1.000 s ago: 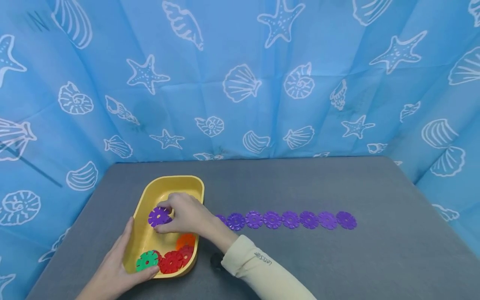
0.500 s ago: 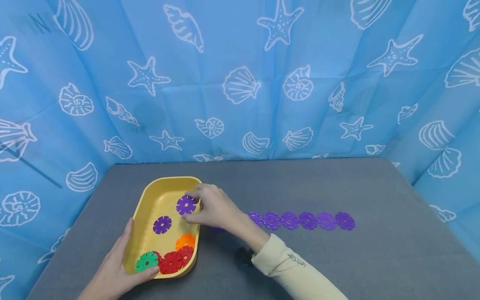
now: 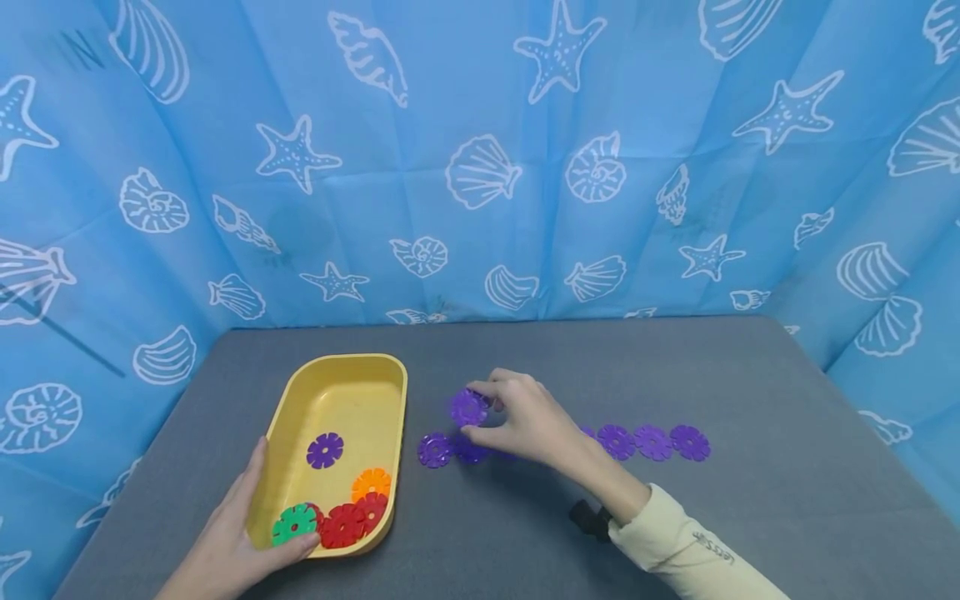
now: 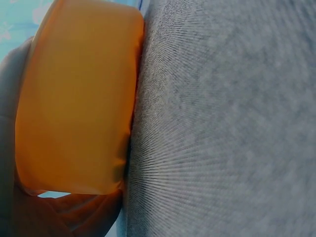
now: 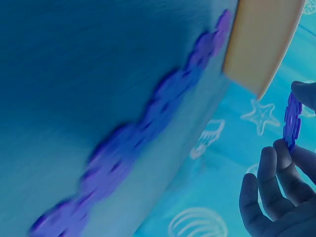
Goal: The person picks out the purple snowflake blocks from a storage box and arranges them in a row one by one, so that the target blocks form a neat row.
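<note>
My right hand (image 3: 532, 417) pinches a purple notched building disc (image 3: 468, 408) between thumb and fingertips, held up over the left part of a row of purple discs (image 3: 617, 442) on the table. In the right wrist view the pinched disc (image 5: 292, 120) shows nearly edge-on. Part of the row is hidden behind the hand; its left-end disc (image 3: 435, 450) shows. My left hand (image 3: 232, 533) grips the yellow bin (image 3: 402, 417) at its near left corner, thumb over the near rim. Inside the bin lie a purple disc (image 3: 325, 450), a green disc (image 3: 294, 524), an orange disc (image 3: 371, 483) and several red discs (image 3: 342, 525).
The grey table (image 3: 750, 517) runs back to a blue curtain (image 3: 480, 233) printed with shells and starfish. A small black object (image 3: 590, 521) shows at the right wrist, by the cream sleeve (image 3: 690, 550).
My right hand has lifted a purple disc out of the bin and carried it right, over the row. Another purple disc stays in the bin. The left hand has not moved.
</note>
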Demonstrator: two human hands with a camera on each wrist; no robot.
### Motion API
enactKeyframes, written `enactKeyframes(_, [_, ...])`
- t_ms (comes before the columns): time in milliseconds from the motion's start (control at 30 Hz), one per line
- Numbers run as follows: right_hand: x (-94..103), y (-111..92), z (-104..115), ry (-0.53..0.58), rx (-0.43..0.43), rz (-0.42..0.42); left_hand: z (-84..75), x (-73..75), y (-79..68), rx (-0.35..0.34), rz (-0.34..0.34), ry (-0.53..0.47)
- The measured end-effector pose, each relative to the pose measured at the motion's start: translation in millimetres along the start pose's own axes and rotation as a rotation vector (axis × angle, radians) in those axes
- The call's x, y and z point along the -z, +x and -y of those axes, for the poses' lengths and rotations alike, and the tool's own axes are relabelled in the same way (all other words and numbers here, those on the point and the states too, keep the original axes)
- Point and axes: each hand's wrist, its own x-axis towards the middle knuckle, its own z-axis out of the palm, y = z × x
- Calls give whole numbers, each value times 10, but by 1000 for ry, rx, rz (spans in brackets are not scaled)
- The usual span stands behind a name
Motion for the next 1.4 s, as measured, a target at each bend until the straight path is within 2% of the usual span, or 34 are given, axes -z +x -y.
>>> enactKeyframes(267, [297, -424, -439, -73, -79, -31, -7, 9, -3, -11, 2, -16])
enactKeyframes(533, [643, -857, -920, -174, -142, -129, 7, 16, 0, -24, -3, -3])
enactKeyframes(767, [907, -1207, -1294, -263, -222, -166, 2, 14, -2, -19, -6, 2])
enactKeyframes(1067, [1084, -1542, -1654, -295, -349, -80, 10, 17, 3, -21, -4, 7])
enactKeyframes(1267, [1167, -1651, -1814, -295, -399, -65, 19, 14, 7, -15, 0, 18])
enactKeyframes(1400, [1223, -1691, -1889, -293, -431, -16, 13, 11, 5, -10, 2, 9])
